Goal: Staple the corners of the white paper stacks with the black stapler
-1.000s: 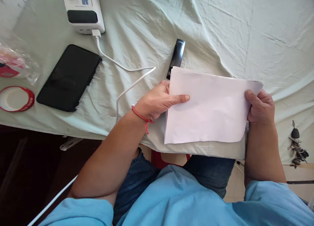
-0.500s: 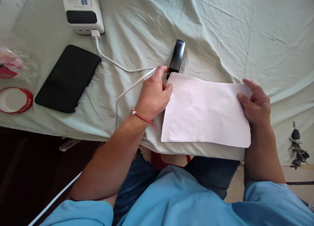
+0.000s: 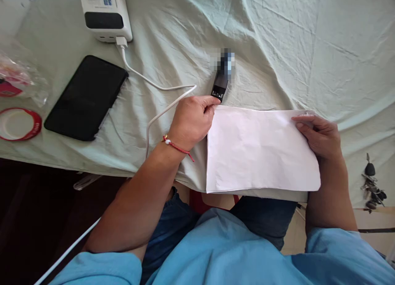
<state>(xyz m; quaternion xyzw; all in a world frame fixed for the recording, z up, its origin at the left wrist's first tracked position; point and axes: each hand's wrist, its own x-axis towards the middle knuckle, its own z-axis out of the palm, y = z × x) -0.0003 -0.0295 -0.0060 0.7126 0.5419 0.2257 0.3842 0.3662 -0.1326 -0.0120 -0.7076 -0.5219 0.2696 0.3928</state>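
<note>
White sheets of paper (image 3: 262, 149) lie in a stack at the table's front edge, their near side reaching that edge. My left hand (image 3: 194, 116) pinches the stack's upper left corner between thumb and index finger. Over the right side of the stack, my right hand (image 3: 322, 134) grips the upper right corner, with thumb and index finger on top and the other fingers hidden. Just beyond my left fingertips lies a black stapler (image 3: 219, 83), its metal end toward me and its far part blurred out. A red string bracelet circles my left wrist.
A black phone (image 3: 86, 97) lies at the left, near a white power bank (image 3: 106, 19) with a white cable (image 3: 163, 88) running toward my left arm. A red tape roll (image 3: 36, 124) and a plastic bag (image 3: 21, 77) sit far left. Keys (image 3: 372, 186) are at the right.
The paper has shifted slightly toward me and to the right, showing more of the stapler's metal end. My right index finger now lies over the top edge of the paper.
</note>
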